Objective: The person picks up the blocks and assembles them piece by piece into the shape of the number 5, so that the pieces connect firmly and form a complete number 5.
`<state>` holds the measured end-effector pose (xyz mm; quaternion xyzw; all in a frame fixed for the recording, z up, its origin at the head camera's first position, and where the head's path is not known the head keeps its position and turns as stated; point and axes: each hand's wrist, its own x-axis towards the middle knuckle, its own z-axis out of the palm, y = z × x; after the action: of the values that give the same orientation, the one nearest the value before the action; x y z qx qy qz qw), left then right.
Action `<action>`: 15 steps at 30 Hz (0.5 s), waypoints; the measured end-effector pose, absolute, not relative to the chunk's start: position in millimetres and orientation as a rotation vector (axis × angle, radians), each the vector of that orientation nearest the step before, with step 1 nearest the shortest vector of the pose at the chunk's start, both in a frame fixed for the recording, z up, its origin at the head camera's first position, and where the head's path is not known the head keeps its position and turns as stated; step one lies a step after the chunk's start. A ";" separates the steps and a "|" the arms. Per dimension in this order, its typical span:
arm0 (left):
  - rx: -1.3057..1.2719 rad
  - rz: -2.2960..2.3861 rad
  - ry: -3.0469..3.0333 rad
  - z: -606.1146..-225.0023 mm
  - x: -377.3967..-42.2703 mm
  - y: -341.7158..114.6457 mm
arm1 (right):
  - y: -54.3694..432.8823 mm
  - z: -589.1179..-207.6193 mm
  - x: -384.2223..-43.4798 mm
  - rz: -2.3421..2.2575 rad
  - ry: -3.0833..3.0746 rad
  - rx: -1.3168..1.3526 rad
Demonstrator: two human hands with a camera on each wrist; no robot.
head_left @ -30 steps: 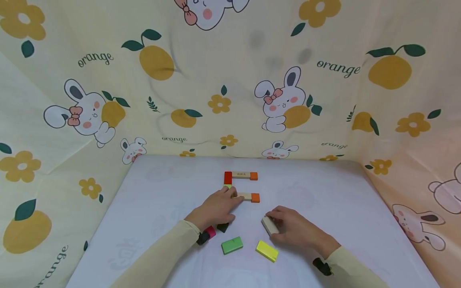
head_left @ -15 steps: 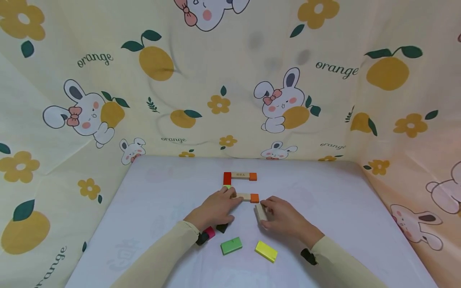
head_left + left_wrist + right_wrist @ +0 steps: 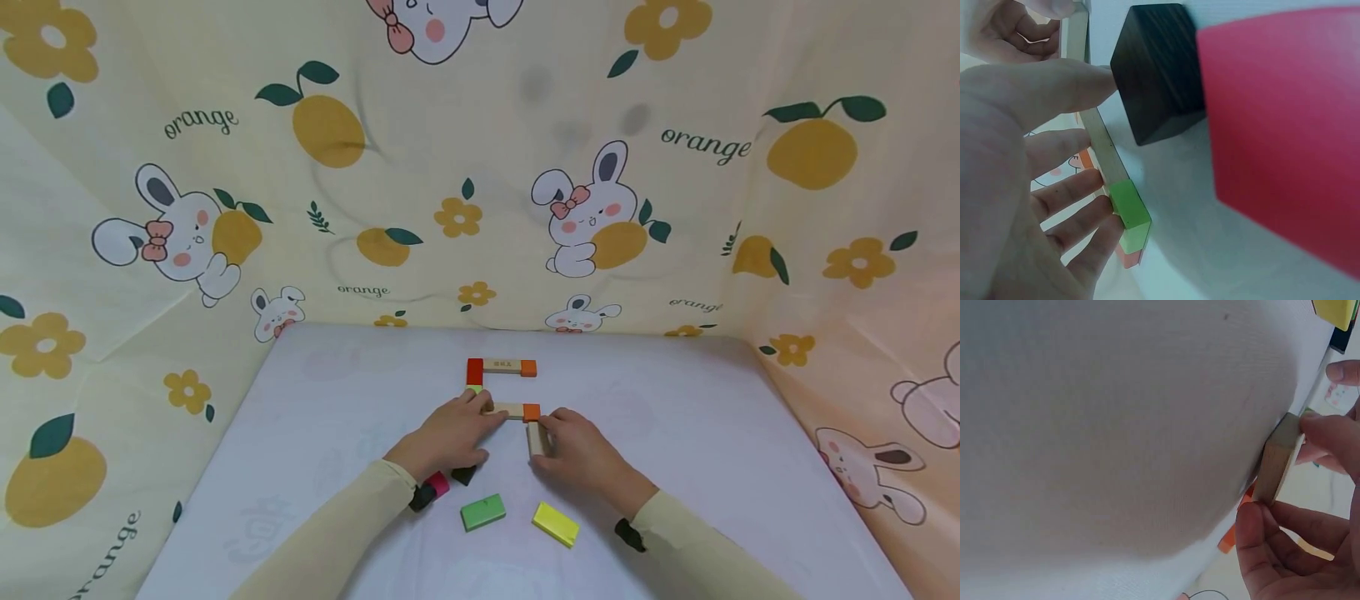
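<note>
Left to right: a pink block (image 3: 438, 483) lies at 7 o'clock from the left hand (image 3: 448, 429), whose spread, relaxed fingers rest against a lime block (image 3: 1130, 203) and a wooden bar (image 3: 512, 410). From that hand, a black block (image 3: 463, 475) lies at 6, a red block (image 3: 475, 372) at 1, a green block (image 3: 483, 512) at 5. An orange block (image 3: 531, 412) adjoins the 12-o'clock end of a wooden block (image 3: 536, 439), pinched by the right hand (image 3: 588, 450); from it, a yellow block (image 3: 556, 523) lies at 7.
</note>
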<state>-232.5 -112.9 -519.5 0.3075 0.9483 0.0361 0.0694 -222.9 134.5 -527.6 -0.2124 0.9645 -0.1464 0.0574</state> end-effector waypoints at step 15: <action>0.930 0.095 2.851 -519.3 -232.5 -112.1 | 133.7 -530.3 -223.2 -0.504 2.925 -0.625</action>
<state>-232.5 -112.1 -519.3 0.3093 0.9478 0.0316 0.0705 -223.2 133.7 -530.3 -0.2059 0.9629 -0.1659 0.0544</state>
